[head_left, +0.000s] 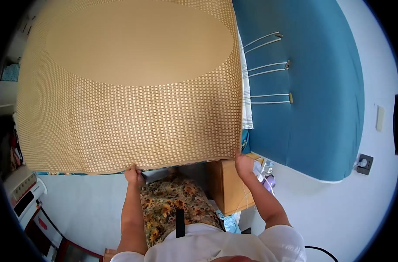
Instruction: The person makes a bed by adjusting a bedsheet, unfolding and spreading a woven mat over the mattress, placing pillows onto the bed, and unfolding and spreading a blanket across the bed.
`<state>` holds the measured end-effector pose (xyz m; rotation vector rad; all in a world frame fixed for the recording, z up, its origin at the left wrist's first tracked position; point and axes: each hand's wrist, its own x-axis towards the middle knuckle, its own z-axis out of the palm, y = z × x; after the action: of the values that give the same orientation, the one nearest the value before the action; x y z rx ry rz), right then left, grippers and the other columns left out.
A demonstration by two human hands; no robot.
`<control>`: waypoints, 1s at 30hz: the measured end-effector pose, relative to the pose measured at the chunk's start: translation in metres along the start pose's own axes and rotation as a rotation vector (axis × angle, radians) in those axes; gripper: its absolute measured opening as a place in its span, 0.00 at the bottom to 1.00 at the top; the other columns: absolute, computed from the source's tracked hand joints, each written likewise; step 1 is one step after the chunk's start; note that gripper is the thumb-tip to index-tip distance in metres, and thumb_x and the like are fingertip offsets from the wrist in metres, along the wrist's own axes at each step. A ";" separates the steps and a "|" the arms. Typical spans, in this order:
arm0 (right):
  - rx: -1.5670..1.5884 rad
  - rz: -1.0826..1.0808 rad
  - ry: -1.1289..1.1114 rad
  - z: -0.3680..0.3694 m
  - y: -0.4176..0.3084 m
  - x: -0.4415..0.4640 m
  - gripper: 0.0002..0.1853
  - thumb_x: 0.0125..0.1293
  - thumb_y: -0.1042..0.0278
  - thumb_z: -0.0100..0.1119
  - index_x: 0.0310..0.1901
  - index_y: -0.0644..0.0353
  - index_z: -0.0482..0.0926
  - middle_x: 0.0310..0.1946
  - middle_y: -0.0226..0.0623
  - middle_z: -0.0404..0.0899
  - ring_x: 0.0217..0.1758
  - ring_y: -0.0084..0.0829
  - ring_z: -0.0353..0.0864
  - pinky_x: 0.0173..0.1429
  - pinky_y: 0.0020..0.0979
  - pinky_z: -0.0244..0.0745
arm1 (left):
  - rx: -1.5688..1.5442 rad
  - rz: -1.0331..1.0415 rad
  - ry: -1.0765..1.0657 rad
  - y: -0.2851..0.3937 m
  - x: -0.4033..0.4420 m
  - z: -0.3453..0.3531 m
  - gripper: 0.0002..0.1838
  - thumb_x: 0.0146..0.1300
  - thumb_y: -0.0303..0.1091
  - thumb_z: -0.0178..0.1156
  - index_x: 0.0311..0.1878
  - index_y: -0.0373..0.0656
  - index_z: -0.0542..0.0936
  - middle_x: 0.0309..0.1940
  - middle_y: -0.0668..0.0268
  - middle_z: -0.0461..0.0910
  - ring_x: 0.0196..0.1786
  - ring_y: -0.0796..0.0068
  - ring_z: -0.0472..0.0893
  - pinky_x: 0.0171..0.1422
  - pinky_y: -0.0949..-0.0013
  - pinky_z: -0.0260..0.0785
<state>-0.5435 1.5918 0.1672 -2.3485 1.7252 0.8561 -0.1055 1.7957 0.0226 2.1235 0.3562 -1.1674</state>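
A person in a white top (194, 242) and dark floral-print bottoms (177, 205) stands at the side of a bed, arms spread, handling a tan woven sleeping mat (151, 118) that spreads across the bed and fills much of the view. The left hand (131, 174) grasps the mat's near edge, its fingers curled at the border. The right hand (244, 166) is clenched on the mat's near corner, beside a blue padded headboard (312, 105). Between mat and headboard runs a strip of white striped fabric (247, 105), with patterned blue-green bedding (245, 142) peeking out at the corner. Three pairs of pale rods or cords, too fine to tell which, extend from that strip across the headboard to small end pieces. Below the right hand sits a wooden nightstand (229, 187), a purple item (269, 181) and a white cable just beside it. A dark wall socket (365, 164) with a white plug in it is mounted on the pale wall (312, 205) near the headboard's lower end.
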 end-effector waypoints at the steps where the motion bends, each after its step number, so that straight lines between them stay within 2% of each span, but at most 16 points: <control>1: -0.008 0.061 -0.057 0.024 0.017 0.013 0.17 0.59 0.72 0.46 0.51 0.52 0.73 0.25 0.41 0.80 0.25 0.38 0.81 0.26 0.37 0.74 | 0.027 0.000 -0.003 0.000 0.000 0.000 0.21 0.62 0.43 0.56 0.21 0.35 0.73 0.12 0.61 0.72 0.12 0.76 0.68 0.15 0.73 0.57; 2: -0.013 0.119 -0.119 0.047 0.034 0.023 0.18 0.60 0.72 0.45 0.52 0.50 0.72 0.26 0.42 0.80 0.25 0.39 0.81 0.26 0.38 0.75 | 0.059 -0.004 -0.001 -0.002 0.000 -0.005 0.23 0.62 0.47 0.57 0.22 0.35 0.73 0.12 0.61 0.72 0.12 0.75 0.69 0.15 0.73 0.57; 3: 0.094 0.163 -0.112 0.058 0.051 0.033 0.19 0.61 0.72 0.44 0.53 0.46 0.72 0.27 0.44 0.80 0.30 0.42 0.82 0.33 0.39 0.76 | 0.059 0.063 -0.027 -0.008 0.000 -0.007 0.27 0.60 0.52 0.57 0.18 0.34 0.73 0.11 0.59 0.72 0.11 0.75 0.68 0.15 0.72 0.58; 6: 0.104 0.212 -0.241 0.080 0.075 0.049 0.21 0.61 0.71 0.44 0.57 0.47 0.69 0.29 0.41 0.80 0.35 0.43 0.81 0.41 0.41 0.75 | 0.511 0.123 -0.178 -0.019 0.007 -0.025 0.31 0.60 0.56 0.53 0.15 0.35 0.74 0.10 0.60 0.72 0.12 0.74 0.70 0.17 0.70 0.61; 9: 0.223 0.281 -0.287 0.024 0.041 0.074 0.24 0.59 0.68 0.50 0.59 0.47 0.66 0.38 0.42 0.79 0.39 0.45 0.79 0.45 0.42 0.74 | 0.912 0.361 -0.078 -0.019 -0.008 -0.023 0.30 0.61 0.57 0.49 0.18 0.38 0.78 0.11 0.59 0.74 0.16 0.66 0.75 0.25 0.62 0.67; 10: 0.306 0.305 -0.093 0.015 0.030 0.076 0.28 0.58 0.68 0.52 0.62 0.48 0.62 0.43 0.45 0.75 0.45 0.45 0.76 0.48 0.42 0.72 | 1.019 0.443 -0.028 -0.011 -0.023 -0.019 0.30 0.62 0.56 0.48 0.19 0.38 0.79 0.11 0.58 0.74 0.17 0.63 0.76 0.27 0.60 0.68; 11: 0.386 0.326 0.107 0.011 0.024 0.080 0.32 0.57 0.68 0.55 0.65 0.49 0.58 0.49 0.49 0.72 0.51 0.46 0.73 0.51 0.42 0.70 | 1.169 0.400 0.019 0.017 -0.054 -0.007 0.22 0.62 0.49 0.51 0.23 0.40 0.80 0.18 0.57 0.77 0.24 0.58 0.77 0.33 0.58 0.70; 14: 0.335 0.308 0.482 0.021 0.028 0.105 0.33 0.54 0.67 0.59 0.62 0.57 0.59 0.57 0.46 0.62 0.56 0.46 0.67 0.55 0.41 0.66 | 0.847 0.988 0.016 0.014 -0.063 0.004 0.13 0.61 0.41 0.55 0.31 0.42 0.81 0.25 0.57 0.78 0.29 0.56 0.77 0.36 0.58 0.69; 15: 0.361 0.353 0.475 0.021 0.026 0.111 0.34 0.53 0.68 0.59 0.62 0.58 0.58 0.58 0.46 0.61 0.58 0.46 0.65 0.57 0.41 0.64 | 0.833 1.025 -0.016 0.011 -0.061 0.009 0.09 0.58 0.36 0.57 0.33 0.41 0.80 0.31 0.57 0.78 0.33 0.56 0.77 0.36 0.58 0.69; 17: 0.415 0.445 0.457 0.022 0.018 0.118 0.36 0.52 0.69 0.59 0.63 0.61 0.56 0.59 0.45 0.60 0.61 0.46 0.60 0.60 0.42 0.60 | 0.849 0.886 -0.087 0.005 -0.058 0.019 0.09 0.58 0.36 0.57 0.32 0.40 0.80 0.29 0.57 0.78 0.32 0.55 0.76 0.36 0.58 0.68; 20: 0.287 0.428 0.552 0.036 0.007 0.125 0.34 0.54 0.72 0.56 0.64 0.63 0.56 0.63 0.46 0.56 0.65 0.45 0.57 0.64 0.41 0.55 | 0.752 0.732 -0.136 -0.009 -0.049 0.026 0.11 0.59 0.37 0.57 0.31 0.37 0.79 0.26 0.56 0.77 0.28 0.56 0.76 0.34 0.58 0.67; 22: 0.136 0.338 0.485 0.033 0.005 0.128 0.32 0.55 0.75 0.53 0.63 0.63 0.56 0.66 0.47 0.52 0.67 0.45 0.54 0.67 0.41 0.53 | 0.709 0.563 -0.159 -0.013 -0.048 0.027 0.12 0.59 0.38 0.57 0.30 0.37 0.78 0.24 0.57 0.77 0.26 0.57 0.75 0.33 0.59 0.67; 25: -0.029 0.131 0.447 0.015 0.013 0.143 0.31 0.56 0.77 0.49 0.64 0.63 0.56 0.67 0.48 0.48 0.69 0.45 0.51 0.69 0.41 0.50 | 0.691 0.582 -0.191 -0.015 -0.048 0.026 0.11 0.60 0.37 0.57 0.29 0.38 0.79 0.23 0.58 0.76 0.25 0.59 0.74 0.32 0.60 0.67; 26: -0.074 0.048 0.446 0.008 0.016 0.153 0.31 0.57 0.77 0.49 0.64 0.63 0.56 0.68 0.48 0.48 0.69 0.45 0.50 0.70 0.41 0.49 | 0.728 0.620 -0.174 -0.013 -0.048 0.027 0.10 0.60 0.36 0.57 0.31 0.38 0.78 0.27 0.58 0.77 0.27 0.60 0.75 0.35 0.60 0.67; 28: -0.037 0.035 0.464 -0.001 0.020 0.181 0.31 0.58 0.75 0.49 0.65 0.63 0.55 0.68 0.48 0.48 0.69 0.45 0.50 0.70 0.41 0.49 | 0.798 0.687 -0.136 0.000 -0.064 0.032 0.08 0.60 0.35 0.57 0.34 0.40 0.78 0.33 0.57 0.77 0.32 0.60 0.75 0.39 0.59 0.67; 30: 0.078 0.066 0.443 -0.002 0.024 0.206 0.31 0.59 0.73 0.49 0.65 0.63 0.53 0.68 0.47 0.48 0.69 0.45 0.50 0.70 0.40 0.50 | 0.888 1.047 0.002 0.016 -0.069 0.042 0.10 0.60 0.35 0.56 0.43 0.42 0.76 0.44 0.55 0.74 0.43 0.57 0.73 0.47 0.57 0.66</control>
<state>-0.5243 1.4084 0.0729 -2.5809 1.9517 0.2748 -0.1624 1.7611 0.0711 2.4098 -1.3595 -0.6867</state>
